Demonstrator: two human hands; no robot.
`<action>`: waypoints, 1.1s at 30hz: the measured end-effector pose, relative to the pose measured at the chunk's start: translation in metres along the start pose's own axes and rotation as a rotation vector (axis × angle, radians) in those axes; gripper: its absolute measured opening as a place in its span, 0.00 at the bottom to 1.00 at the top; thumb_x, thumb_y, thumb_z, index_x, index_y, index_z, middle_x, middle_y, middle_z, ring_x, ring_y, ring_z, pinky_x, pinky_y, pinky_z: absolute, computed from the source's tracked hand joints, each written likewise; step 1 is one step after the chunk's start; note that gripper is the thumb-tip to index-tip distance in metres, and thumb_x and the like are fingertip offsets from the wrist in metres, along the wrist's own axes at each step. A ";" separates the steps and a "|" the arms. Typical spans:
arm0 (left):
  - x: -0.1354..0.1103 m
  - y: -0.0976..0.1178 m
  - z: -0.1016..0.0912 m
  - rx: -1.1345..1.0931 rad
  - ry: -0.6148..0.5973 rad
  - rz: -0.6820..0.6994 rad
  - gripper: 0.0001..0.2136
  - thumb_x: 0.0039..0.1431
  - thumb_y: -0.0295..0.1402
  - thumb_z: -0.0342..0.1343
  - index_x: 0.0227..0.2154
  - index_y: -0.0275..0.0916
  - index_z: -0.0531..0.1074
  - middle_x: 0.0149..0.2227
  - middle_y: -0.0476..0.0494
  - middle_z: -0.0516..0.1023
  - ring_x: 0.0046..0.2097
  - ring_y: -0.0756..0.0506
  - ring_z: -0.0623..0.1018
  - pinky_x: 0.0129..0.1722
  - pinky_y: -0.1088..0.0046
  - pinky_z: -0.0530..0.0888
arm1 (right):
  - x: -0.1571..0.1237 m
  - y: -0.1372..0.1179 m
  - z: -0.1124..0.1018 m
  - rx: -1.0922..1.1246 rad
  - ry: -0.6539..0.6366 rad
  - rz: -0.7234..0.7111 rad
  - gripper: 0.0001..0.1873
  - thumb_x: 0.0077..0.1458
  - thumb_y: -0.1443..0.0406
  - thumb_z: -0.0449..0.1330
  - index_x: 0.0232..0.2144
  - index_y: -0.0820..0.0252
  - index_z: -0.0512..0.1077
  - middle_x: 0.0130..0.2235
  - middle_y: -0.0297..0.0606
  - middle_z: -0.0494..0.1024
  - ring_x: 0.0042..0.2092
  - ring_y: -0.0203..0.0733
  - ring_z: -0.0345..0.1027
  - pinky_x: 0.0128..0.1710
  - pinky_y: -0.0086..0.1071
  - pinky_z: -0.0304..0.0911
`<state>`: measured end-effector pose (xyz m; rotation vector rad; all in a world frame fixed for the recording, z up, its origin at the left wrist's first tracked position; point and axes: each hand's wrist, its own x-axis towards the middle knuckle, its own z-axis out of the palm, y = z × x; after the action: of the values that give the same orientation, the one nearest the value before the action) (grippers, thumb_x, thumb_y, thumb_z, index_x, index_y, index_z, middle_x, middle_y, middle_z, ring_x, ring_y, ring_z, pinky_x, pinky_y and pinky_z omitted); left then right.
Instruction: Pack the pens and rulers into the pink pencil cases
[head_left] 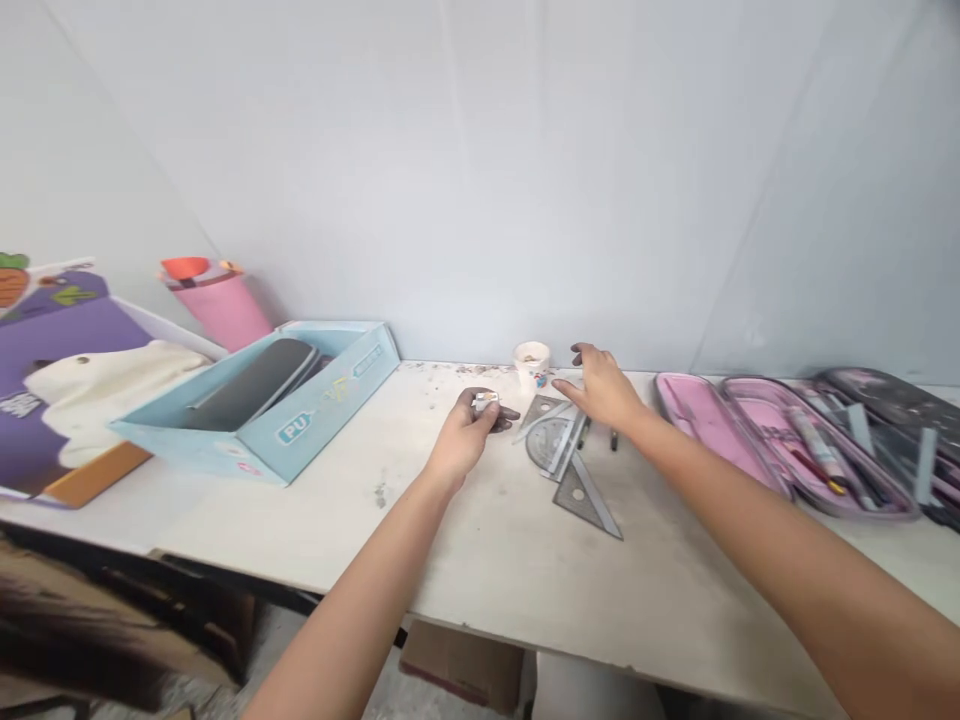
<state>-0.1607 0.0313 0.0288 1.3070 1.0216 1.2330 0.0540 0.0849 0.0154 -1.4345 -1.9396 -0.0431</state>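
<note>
My left hand [472,422] is closed around a small white block [486,400] with a coloured print, which looks like an eraser. Its darkened fingertips point toward the right. My right hand [598,388] is held out with thumb and fingers apart and nothing between them. Just left of it stands a white paper cup [532,372] with a coloured print and some small bits inside. Below that hand lie grey see-through rulers: a protractor [546,442] and a set square [589,498], partly overlapping other pieces. A small dark item [613,440] lies beside my right wrist.
On the right, an open pink pencil case [709,425] holds pens, with a black case [892,405] behind it. To the left stand a light blue box [322,410] with a grey case [255,385] inside, a pink pouch [225,308] and a purple box [67,350]. A wall closes the back.
</note>
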 end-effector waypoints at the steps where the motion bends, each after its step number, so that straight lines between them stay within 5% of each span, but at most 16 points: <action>1: -0.002 0.000 -0.010 0.003 0.010 -0.003 0.13 0.52 0.37 0.57 0.37 0.37 0.61 0.29 0.45 0.79 0.30 0.51 0.76 0.39 0.71 0.69 | 0.009 -0.005 0.015 0.080 -0.004 0.050 0.36 0.48 0.52 0.56 0.54 0.67 0.54 0.47 0.52 0.69 0.50 0.52 0.59 0.47 0.43 0.57; 4: -0.005 -0.003 -0.033 0.017 0.036 -0.010 0.14 0.52 0.37 0.57 0.36 0.37 0.61 0.29 0.45 0.79 0.30 0.51 0.75 0.38 0.71 0.69 | 0.031 -0.013 0.054 0.265 -0.039 0.225 0.49 0.40 0.51 0.62 0.57 0.68 0.46 0.52 0.57 0.63 0.54 0.54 0.58 0.51 0.43 0.54; 8: -0.006 -0.002 -0.056 0.079 0.039 -0.028 0.11 0.54 0.37 0.55 0.35 0.38 0.61 0.30 0.43 0.79 0.31 0.50 0.75 0.39 0.70 0.69 | 0.045 -0.023 0.079 0.378 -0.091 0.372 0.50 0.39 0.53 0.62 0.56 0.72 0.44 0.54 0.62 0.61 0.55 0.54 0.58 0.52 0.41 0.54; 11: -0.002 0.007 -0.069 0.148 0.013 -0.023 0.10 0.55 0.37 0.54 0.36 0.38 0.61 0.29 0.43 0.78 0.31 0.49 0.75 0.39 0.68 0.70 | 0.043 -0.043 0.079 0.428 -0.113 0.321 0.45 0.42 0.54 0.61 0.56 0.67 0.45 0.49 0.56 0.67 0.50 0.51 0.64 0.48 0.40 0.58; 15: 0.006 0.029 -0.082 0.416 0.007 0.088 0.09 0.57 0.37 0.50 0.38 0.40 0.61 0.27 0.45 0.77 0.32 0.47 0.76 0.37 0.68 0.69 | 0.024 -0.080 0.073 0.486 -0.159 0.081 0.39 0.43 0.56 0.60 0.54 0.59 0.48 0.49 0.48 0.68 0.47 0.48 0.66 0.45 0.38 0.60; 20: 0.013 0.048 -0.084 1.105 0.109 0.234 0.11 0.59 0.36 0.46 0.42 0.39 0.61 0.28 0.42 0.76 0.33 0.41 0.76 0.34 0.67 0.67 | 0.001 -0.109 0.077 0.508 -0.219 0.015 0.31 0.44 0.55 0.59 0.48 0.58 0.52 0.46 0.45 0.68 0.43 0.45 0.67 0.40 0.36 0.61; 24: 0.018 0.049 -0.080 1.601 -0.095 0.081 0.13 0.59 0.36 0.42 0.44 0.37 0.60 0.33 0.36 0.77 0.36 0.38 0.77 0.35 0.64 0.68 | -0.004 -0.112 0.083 0.500 -0.254 0.076 0.31 0.44 0.53 0.58 0.47 0.58 0.53 0.41 0.41 0.70 0.35 0.41 0.68 0.34 0.34 0.61; 26: 0.020 0.052 -0.079 1.699 -0.161 0.052 0.13 0.60 0.37 0.41 0.45 0.38 0.60 0.34 0.35 0.77 0.38 0.37 0.77 0.35 0.64 0.68 | -0.005 -0.111 0.084 0.491 -0.251 0.087 0.30 0.44 0.53 0.58 0.47 0.58 0.53 0.39 0.40 0.70 0.34 0.41 0.68 0.33 0.34 0.60; 30: 0.023 0.061 -0.074 1.752 -0.059 0.128 0.16 0.62 0.38 0.36 0.48 0.37 0.57 0.36 0.35 0.77 0.40 0.37 0.77 0.36 0.64 0.68 | -0.005 -0.110 0.084 0.481 -0.230 0.082 0.29 0.45 0.53 0.57 0.46 0.57 0.54 0.40 0.40 0.70 0.35 0.41 0.68 0.33 0.33 0.60; 33: 0.025 0.063 -0.069 1.805 -0.170 0.073 0.15 0.59 0.37 0.40 0.46 0.35 0.60 0.35 0.33 0.77 0.39 0.36 0.77 0.35 0.64 0.68 | -0.006 -0.111 0.084 0.474 -0.213 0.078 0.29 0.45 0.52 0.57 0.46 0.57 0.54 0.42 0.40 0.70 0.35 0.41 0.68 0.33 0.33 0.60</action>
<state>-0.2307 0.0569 0.0913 2.6341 2.0363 -0.1366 -0.0823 0.0731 -0.0093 -1.2253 -1.8892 0.5887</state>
